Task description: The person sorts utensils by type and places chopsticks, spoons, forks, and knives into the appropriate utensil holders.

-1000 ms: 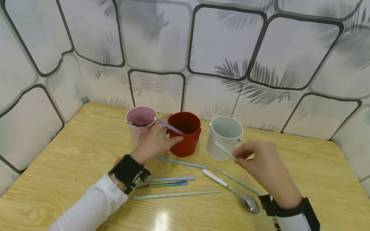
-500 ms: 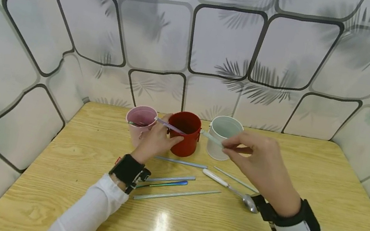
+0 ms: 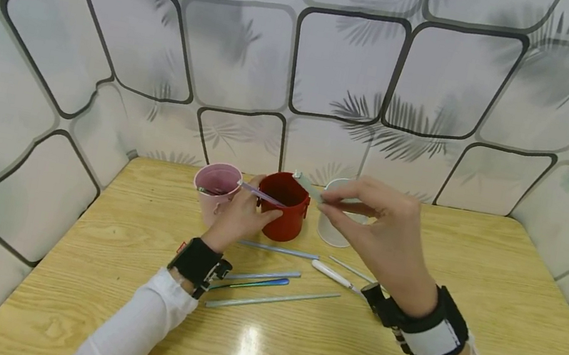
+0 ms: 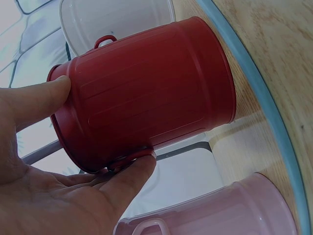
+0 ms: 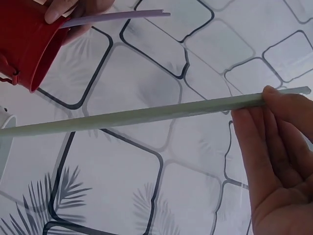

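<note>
My left hand (image 3: 245,214) grips the red bucket (image 3: 287,222), thumb at the front rim and fingers round its left side, as the left wrist view (image 4: 142,93) confirms. A purple stick (image 3: 259,192) leans out of this bucket to the left. Thumb and fingers of my right hand (image 3: 385,221) pinch a slim, tapering pale green stick (image 5: 146,113), like a chopstick, near one end. In the head view that stick (image 3: 308,188) slants in the air between the red bucket and the white bucket (image 3: 331,231). Its other end passes before the white bucket's rim in the right wrist view.
The pink bucket (image 3: 208,205), with thin things inside, stands at left. Blue sticks (image 3: 280,250), a shiny blue-green utensil (image 3: 260,283), green sticks (image 3: 271,299) and a white-handled spoon (image 3: 331,273), its bowl hidden by my right wrist, lie on the wooden table (image 3: 138,228). Patterned walls surround it.
My right hand has moved left and up with the green stick, from the white bucket's right side to in front of it; the stick tilts more. My left hand and the red bucket stay put.
</note>
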A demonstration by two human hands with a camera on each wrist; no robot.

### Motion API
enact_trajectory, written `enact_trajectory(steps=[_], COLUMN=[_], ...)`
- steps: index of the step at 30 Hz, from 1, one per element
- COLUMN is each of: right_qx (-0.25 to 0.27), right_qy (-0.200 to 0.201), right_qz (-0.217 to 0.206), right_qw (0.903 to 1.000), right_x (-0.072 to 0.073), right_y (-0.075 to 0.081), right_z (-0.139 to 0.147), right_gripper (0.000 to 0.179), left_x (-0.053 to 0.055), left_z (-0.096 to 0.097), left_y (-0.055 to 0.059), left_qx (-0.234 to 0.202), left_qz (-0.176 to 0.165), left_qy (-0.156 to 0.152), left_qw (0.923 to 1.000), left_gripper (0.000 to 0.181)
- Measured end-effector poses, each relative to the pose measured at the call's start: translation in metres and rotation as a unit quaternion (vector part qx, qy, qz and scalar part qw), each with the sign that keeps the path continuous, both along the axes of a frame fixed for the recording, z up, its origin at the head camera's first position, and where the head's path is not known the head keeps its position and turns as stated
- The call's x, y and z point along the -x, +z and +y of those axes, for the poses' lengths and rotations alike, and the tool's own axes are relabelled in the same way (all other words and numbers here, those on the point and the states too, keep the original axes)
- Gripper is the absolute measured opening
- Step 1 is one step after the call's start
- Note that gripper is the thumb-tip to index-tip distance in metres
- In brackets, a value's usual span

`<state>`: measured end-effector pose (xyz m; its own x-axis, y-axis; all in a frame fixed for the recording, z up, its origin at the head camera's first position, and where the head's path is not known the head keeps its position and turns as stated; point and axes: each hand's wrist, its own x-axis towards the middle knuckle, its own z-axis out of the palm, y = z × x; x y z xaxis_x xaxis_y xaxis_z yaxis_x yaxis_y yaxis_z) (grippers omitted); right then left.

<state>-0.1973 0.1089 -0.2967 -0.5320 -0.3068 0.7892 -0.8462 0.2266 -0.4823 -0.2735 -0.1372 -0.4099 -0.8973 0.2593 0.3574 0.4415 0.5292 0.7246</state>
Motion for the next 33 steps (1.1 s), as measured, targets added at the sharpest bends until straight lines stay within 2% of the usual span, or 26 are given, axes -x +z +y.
enact_trajectory(steps=[7,16,21,26,33], right_qx=[0.083,0.159,0.173,0.177,0.168], right_qy=[0.024,0.051,0.057,0.042,0.021], right_qz=[0.005,0.037,0.035,0.031,0.018], right_qw=[0.9962,0.9853,0.9827,0.9828,0.9854], right_x=[0.009,0.012,0.018,0.030,0.047], right_y=[-0.002,-0.006,-0.013,-0.027,-0.047], right_z=[-0.014,-0.024,-0.033,-0.042,-0.049], right_gripper=[0.029,0.025,0.025,0.027,0.019], left_x=[-0.001,0.000,0.001,0.000,0.000], left_z=[0.000,0.001,0.000,-0.001,-0.001], left_y=[0.000,0.002,0.002,0.002,0.000], left_qx=[-0.001,-0.008,-0.002,-0.007,-0.020], left_qz=[-0.003,0.002,0.007,0.003,0.015], left_qy=[0.001,-0.003,-0.001,-0.015,-0.027], left_qw=[1.0000,1.0000,1.0000,0.9999,0.9993], left_gripper=[0.066,0.066,0.066,0.063,0.061])
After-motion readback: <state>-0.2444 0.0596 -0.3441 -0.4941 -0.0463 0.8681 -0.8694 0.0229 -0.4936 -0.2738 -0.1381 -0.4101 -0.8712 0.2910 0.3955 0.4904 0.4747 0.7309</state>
